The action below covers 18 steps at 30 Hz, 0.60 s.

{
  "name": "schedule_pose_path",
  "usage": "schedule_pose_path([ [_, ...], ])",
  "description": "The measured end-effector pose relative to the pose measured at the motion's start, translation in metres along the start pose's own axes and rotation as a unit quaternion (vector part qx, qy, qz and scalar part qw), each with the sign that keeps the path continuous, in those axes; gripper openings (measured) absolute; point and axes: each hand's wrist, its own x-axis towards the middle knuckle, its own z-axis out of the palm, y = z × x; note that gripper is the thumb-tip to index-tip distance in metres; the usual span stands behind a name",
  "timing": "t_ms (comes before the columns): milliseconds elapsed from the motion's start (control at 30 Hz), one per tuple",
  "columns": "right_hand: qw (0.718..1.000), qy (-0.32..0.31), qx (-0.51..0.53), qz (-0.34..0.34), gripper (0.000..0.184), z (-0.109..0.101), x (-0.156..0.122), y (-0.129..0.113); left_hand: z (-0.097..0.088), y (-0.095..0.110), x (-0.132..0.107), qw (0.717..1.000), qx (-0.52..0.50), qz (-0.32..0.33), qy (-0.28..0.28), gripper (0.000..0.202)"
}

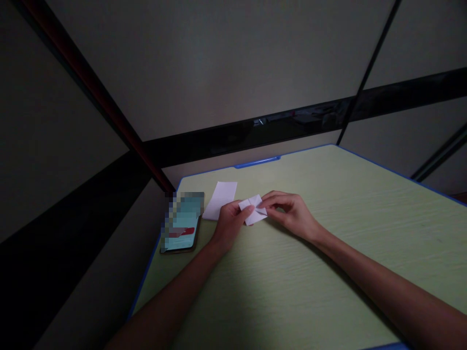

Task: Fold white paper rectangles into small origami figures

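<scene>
Between my hands is a small folded piece of white paper [254, 214], roughly square, with flaps and creases meeting near its middle. My left hand [232, 218] grips its left side, thumb on top and the other fingers mostly hidden beneath. On the right edge, my right hand [288, 210] pinches a flap between thumb and fingers. Behind my left hand lies a white sheet of paper [222, 198], flat on the table. Farther left rests a phone [184, 223] with a lit screen, partly blurred out by blocks.
The light green table [350, 214] has a blue edge and a blue strip [257, 162] at its far side. Behind it stand grey panels [219, 63] with a glossy black band [233, 138]. A dark panel [95, 253] rises along the left edge.
</scene>
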Motion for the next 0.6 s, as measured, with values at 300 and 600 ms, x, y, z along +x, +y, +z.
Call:
schedule_pose_path([
  [300,0.994,0.034,0.076,0.073,0.014,0.0007,0.0044,0.0036,0.0023,0.0057,-0.0026,0.999,0.041,0.004,0.008,0.025],
  [600,0.979,0.081,0.085,0.168,0.016,0.0045,0.0024,0.0,0.0042,0.0081,-0.0036,0.999,0.024,-0.021,0.008,0.025],
])
